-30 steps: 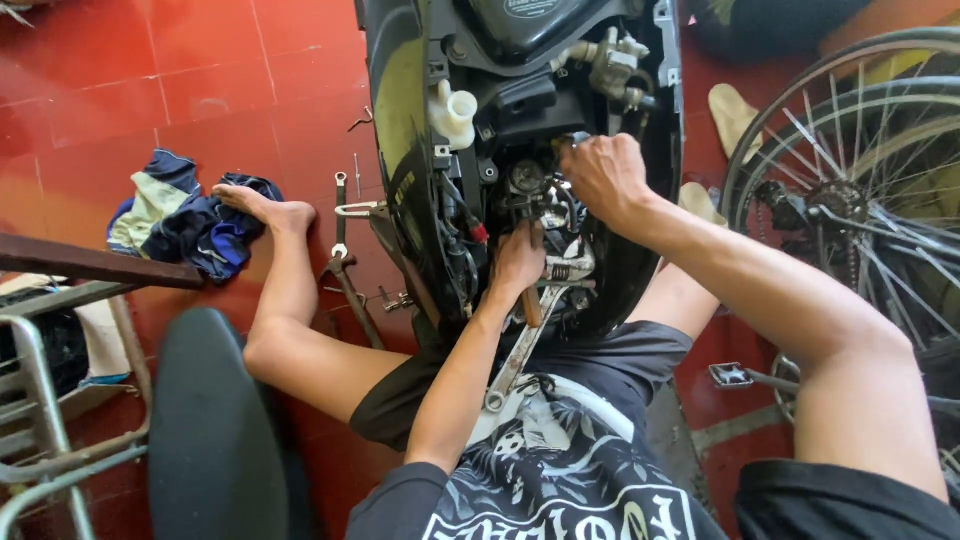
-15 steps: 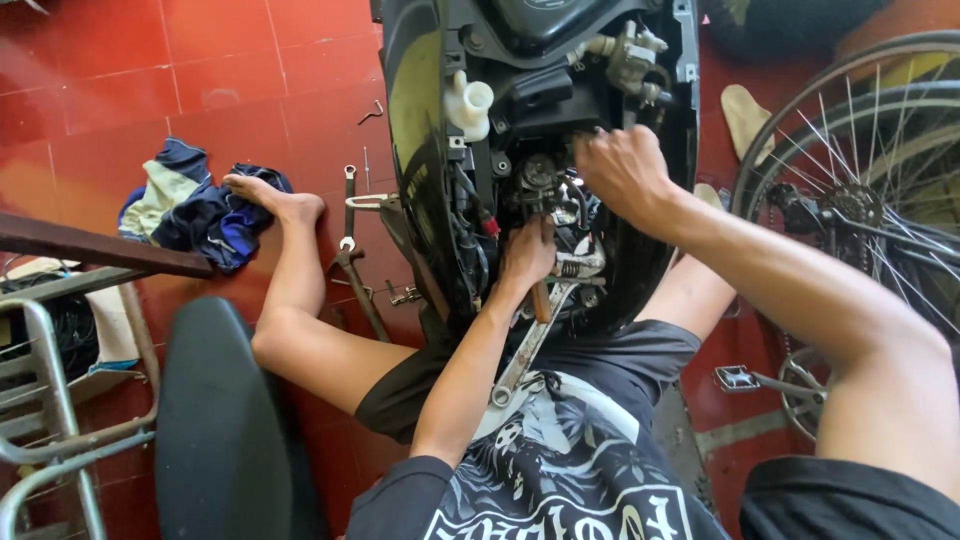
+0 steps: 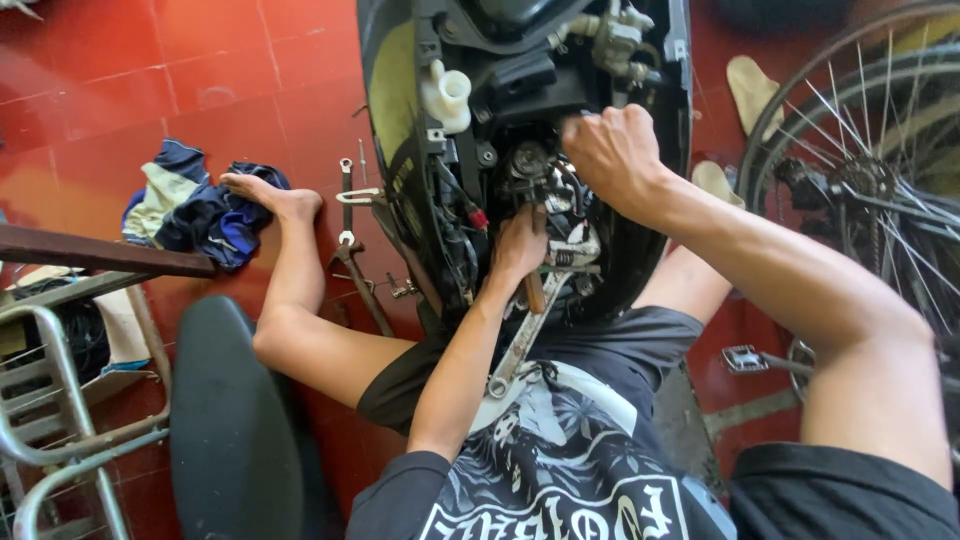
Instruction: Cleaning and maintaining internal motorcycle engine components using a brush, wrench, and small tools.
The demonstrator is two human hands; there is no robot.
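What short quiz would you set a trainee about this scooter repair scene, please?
1. True or false: the right hand rests on the bicycle wheel.
2. What does the bare foot rest on? A) a heap of blue cloth B) a metal chair C) a pedal
3. Which hand grips the wooden-handled tool?

Key:
1. False; it is a closed fist inside the open scooter body.
2. A; the blue cloth lies on the red floor tiles.
3. The left hand.
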